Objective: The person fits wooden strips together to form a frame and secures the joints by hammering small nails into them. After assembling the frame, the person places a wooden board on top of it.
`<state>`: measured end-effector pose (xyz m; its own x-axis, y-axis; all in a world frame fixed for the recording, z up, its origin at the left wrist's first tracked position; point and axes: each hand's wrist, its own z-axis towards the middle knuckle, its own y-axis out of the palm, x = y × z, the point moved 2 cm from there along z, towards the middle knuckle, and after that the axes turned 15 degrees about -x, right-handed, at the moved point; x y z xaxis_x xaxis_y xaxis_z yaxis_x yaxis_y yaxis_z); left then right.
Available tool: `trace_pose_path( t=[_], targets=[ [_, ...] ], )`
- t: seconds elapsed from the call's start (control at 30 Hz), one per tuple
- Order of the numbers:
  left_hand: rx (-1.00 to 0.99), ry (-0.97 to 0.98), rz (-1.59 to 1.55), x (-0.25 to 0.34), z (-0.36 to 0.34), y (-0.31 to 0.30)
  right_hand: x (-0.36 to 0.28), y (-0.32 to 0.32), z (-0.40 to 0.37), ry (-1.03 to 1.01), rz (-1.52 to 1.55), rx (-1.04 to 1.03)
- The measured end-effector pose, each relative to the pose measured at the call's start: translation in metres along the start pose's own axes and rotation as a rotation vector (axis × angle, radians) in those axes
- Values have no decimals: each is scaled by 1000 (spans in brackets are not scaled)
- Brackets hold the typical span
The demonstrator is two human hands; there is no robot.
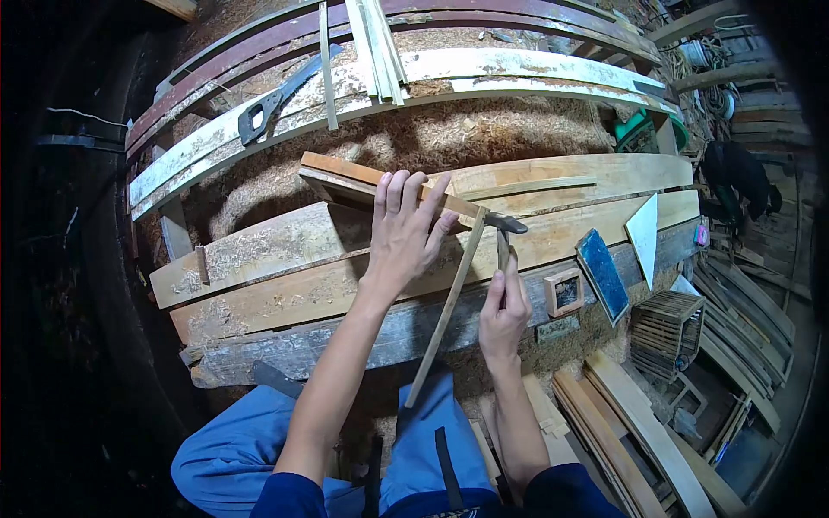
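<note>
A wooden board (341, 168), set on its edge, slants over the plank bench (285, 306). My left hand (404, 229) presses on its top edge, fingers spread. In my right hand (506, 315) is a hammer (505, 224), its dark head beside the right end of the board. A thin wooden strip (445, 328) runs from that end down toward my knee, its upper end close to the hammer head. Whether strip and board are joined, I cannot tell.
A handsaw (275, 102) and thin strips (375, 52) lie on the white beam (484, 62) beyond. A small wooden frame (564, 292), a blue-faced block (603, 274) and a white triangle (642, 237) are at the right. Cut planks (635, 423) lie below; a slatted basket (665, 332) stands nearby.
</note>
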<state>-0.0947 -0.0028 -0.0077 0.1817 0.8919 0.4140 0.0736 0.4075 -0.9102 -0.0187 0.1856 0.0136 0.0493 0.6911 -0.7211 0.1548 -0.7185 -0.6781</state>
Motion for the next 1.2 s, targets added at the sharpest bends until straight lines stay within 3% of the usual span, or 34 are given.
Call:
trace_pose_path(
  t=[0.03,0.13,0.2,0.27,0.3,0.33,0.4,0.43,0.53,0.6,0.63,0.67,0.73,0.87,0.9,0.93,1.0,1.03,1.07,1.2],
  targets=[
    [-10,18,3,-1,-3,-2,2,-4,2,-109,-78,52],
    [-51,55,31,-6,-8,-6,-5,-25,-4,-61,-68,-2],
    [-53,47,13,-5,-6,-7,-14,-29,-10,-156,-130,103],
    [-64,47,-11,-6,-8,-7,-4,-25,-28,-55,121,384],
    [-55,48,-13,-6,-8,-6,-9,-30,-17,-355,-158,262],
    [-43,50,-18,-4,-7,-6,-1,-13,-1,-295,-278,98],
    [-34,75,-32,-4,-4,-7,3,-16,6,-83,-175,1],
    [-29,61,-20,-6,-1,-7,-5,-22,10,-98,-176,8],
    [-38,40,-21,-6,-3,-4,-18,-33,-5,-42,-56,84],
    [-40,45,-21,-7,-4,-1,-14,-33,-19,-68,290,415],
    [-39,46,-20,-8,-5,-2,30,-16,-30,-339,166,354],
    [-34,53,-30,-8,-6,-2,27,-14,-22,-338,164,356],
    [-25,72,-42,-3,-7,0,9,-3,8,-148,-222,45],
    [-11,29,-40,-7,-8,3,-1,-24,-13,-147,-42,168],
    [-18,31,-30,-7,-9,4,-17,-34,-19,-107,164,180],
    [-19,35,-16,-8,-8,3,-6,-28,-18,-108,165,179],
    [-18,39,-27,-8,-7,1,16,-12,-18,-406,-195,209],
    [-16,45,-41,-6,-6,0,11,4,2,-89,-151,-39],
    [-15,55,-44,-3,-5,1,11,2,5,-56,-141,-72],
    [15,12,-39,-10,1,5,-21,-28,1,-164,-77,112]
  ],
)
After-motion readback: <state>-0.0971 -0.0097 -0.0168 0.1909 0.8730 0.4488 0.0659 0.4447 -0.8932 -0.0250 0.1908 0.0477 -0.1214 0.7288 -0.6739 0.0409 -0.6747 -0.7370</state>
